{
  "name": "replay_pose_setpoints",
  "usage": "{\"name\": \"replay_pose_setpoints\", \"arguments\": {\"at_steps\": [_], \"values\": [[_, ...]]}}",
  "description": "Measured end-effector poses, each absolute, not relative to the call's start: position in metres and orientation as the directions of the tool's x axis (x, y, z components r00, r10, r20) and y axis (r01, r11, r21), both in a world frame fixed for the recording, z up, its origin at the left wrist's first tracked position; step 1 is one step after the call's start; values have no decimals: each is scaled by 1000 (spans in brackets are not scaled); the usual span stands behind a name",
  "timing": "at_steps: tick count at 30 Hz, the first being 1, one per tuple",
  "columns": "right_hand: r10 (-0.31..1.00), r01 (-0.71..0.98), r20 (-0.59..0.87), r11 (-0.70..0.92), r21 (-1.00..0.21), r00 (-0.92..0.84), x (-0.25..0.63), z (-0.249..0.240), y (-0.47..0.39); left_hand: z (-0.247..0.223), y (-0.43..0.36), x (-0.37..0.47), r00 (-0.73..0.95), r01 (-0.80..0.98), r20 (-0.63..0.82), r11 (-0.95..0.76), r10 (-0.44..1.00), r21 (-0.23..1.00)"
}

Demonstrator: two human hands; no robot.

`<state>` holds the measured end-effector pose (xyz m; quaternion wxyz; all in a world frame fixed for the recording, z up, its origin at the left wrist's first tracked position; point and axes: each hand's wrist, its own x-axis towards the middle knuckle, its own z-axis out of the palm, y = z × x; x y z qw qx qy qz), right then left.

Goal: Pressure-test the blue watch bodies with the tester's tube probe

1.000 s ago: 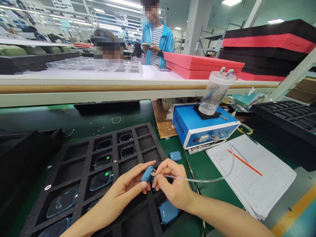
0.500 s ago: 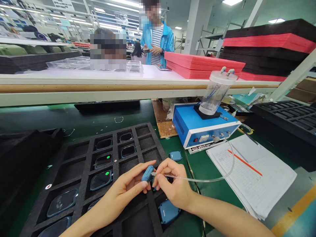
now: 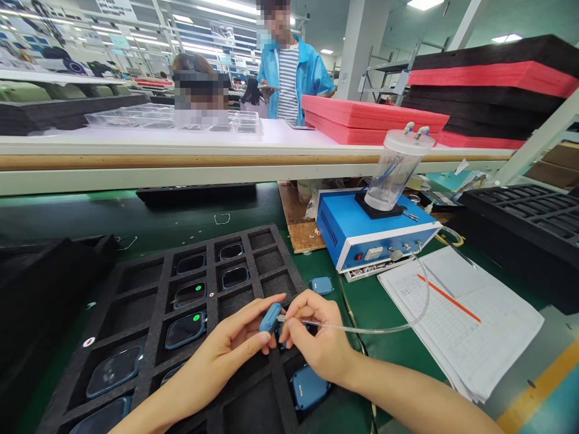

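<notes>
My left hand (image 3: 226, 346) pinches a blue smartwatch case (image 3: 270, 317) between thumb and fingers, tilted on its edge above the tray. Closed round the end of a clear tube (image 3: 375, 330), my right hand (image 3: 319, 340) keeps the tip at the side of the case; whether it is inserted, I cannot tell. Below both hands lies a black foam tray (image 3: 253, 401) with several watch cases in its pockets. One blue case (image 3: 309, 386) lies back-up in a pocket just under my right hand. Another blue case (image 3: 321, 286) rests on the green table beside the tray.
The tube runs to a blue test box (image 3: 380, 232) with a clear cylinder (image 3: 398, 172) on top. Written sheets (image 3: 479, 337) with an orange pen (image 3: 449, 298) lie at right. A shelf (image 3: 181, 163) crosses ahead, bearing red foam blocks (image 3: 362, 120). A co-worker in blue (image 3: 312, 72) stands beyond.
Both my hands, the watch case and the tube stay in place. The standing co-worker has turned slightly and moved one arm out to the side; the other person's head has shifted a little.
</notes>
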<state>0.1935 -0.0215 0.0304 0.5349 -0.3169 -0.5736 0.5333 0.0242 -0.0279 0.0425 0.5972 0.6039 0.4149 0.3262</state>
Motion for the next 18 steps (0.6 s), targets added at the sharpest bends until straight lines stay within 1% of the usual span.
{"name": "replay_pose_setpoints", "arguments": {"at_steps": [5,6,7,8,9,11,12,13,14,16,17,18], "values": [[930,-167,291,258,-952,-222,195,30,-22,42,-27,24,434,118,-108,62,894,991],[922,-143,325,300,-943,-209,195,30,-23,41,-27,23,432,121,-114,68,895,990],[901,-110,391,376,-920,-190,196,30,-24,40,-28,22,425,112,-118,77,898,991],[858,-71,484,480,-875,-171,196,29,-26,38,-28,22,411,84,-120,94,904,992],[790,-34,592,595,-803,-158,196,27,-28,37,-27,21,389,38,-124,118,913,992],[620,7,769,779,-627,-160,195,22,-32,35,-23,22,319,-76,-135,167,938,983],[559,10,812,825,-565,-169,194,20,-33,35,-18,23,282,-111,-141,178,949,978],[529,9,831,844,-536,-174,194,19,-34,36,-11,26,254,-111,-143,175,957,978],[528,9,831,845,-535,-178,193,18,-34,38,-3,31,235,-62,-133,152,963,986],[561,11,809,823,-568,-176,194,19,-33,44,20,44,248,175,-79,36,966,984],[579,14,797,810,-586,-170,194,21,-32,47,33,52,277,349,-51,-51,959,936],[592,15,789,801,-598,-164,195,23,-31,50,46,61,320,539,-48,-141,946,830]]}}
